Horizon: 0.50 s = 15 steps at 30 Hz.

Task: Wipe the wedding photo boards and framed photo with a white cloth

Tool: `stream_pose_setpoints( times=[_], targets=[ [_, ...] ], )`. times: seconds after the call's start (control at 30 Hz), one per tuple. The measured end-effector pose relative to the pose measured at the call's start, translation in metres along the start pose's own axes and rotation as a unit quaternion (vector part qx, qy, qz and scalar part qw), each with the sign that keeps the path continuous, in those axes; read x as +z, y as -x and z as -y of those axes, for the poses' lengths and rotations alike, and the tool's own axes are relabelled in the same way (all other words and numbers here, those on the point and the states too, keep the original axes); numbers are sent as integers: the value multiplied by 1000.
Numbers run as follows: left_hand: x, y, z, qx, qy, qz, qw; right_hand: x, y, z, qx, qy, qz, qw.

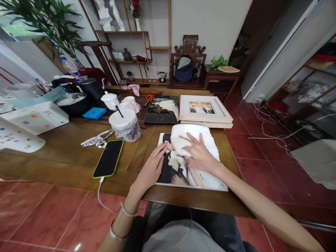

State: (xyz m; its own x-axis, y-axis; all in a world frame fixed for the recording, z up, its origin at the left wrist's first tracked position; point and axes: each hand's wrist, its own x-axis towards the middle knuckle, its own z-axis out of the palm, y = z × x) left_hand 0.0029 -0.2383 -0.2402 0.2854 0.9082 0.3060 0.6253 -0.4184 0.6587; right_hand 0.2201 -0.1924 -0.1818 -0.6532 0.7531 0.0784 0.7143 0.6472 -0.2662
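A large wedding photo panel lies flat at the table's front edge, directly before me. On its left side rests my left hand, fingers stretched out and close together, the tips near the panel's upper left. My right hand lies with spread fingers on a white cloth, pressing it against the upper part of the panel. The cloth and both hands cover parts of the picture. Just behind are a dark photo panel and a white-framed photo stacked on another frame.
Left of the panel are a charging phone, silver scissors and a lidded cup with a straw. Farther back stand a white lidded bowl, a blue box, a black kettle and orange-handled scissors. Cables lie on the right floor.
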Motion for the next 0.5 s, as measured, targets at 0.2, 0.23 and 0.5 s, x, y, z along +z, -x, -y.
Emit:
stream_pose_setpoints(
  times=[0.2,0.23,0.5],
  targets=[
    [-2,-1,-3,-2,5,4,1000,7,47,42,-27,-28,53,998],
    [-2,-1,-3,-5,5,6,1000,9,58,53,-31,-33,66,997],
    [-1,0,-2,-9,0,11,1000,10,97,82,-59,-54,89,993]
  ],
)
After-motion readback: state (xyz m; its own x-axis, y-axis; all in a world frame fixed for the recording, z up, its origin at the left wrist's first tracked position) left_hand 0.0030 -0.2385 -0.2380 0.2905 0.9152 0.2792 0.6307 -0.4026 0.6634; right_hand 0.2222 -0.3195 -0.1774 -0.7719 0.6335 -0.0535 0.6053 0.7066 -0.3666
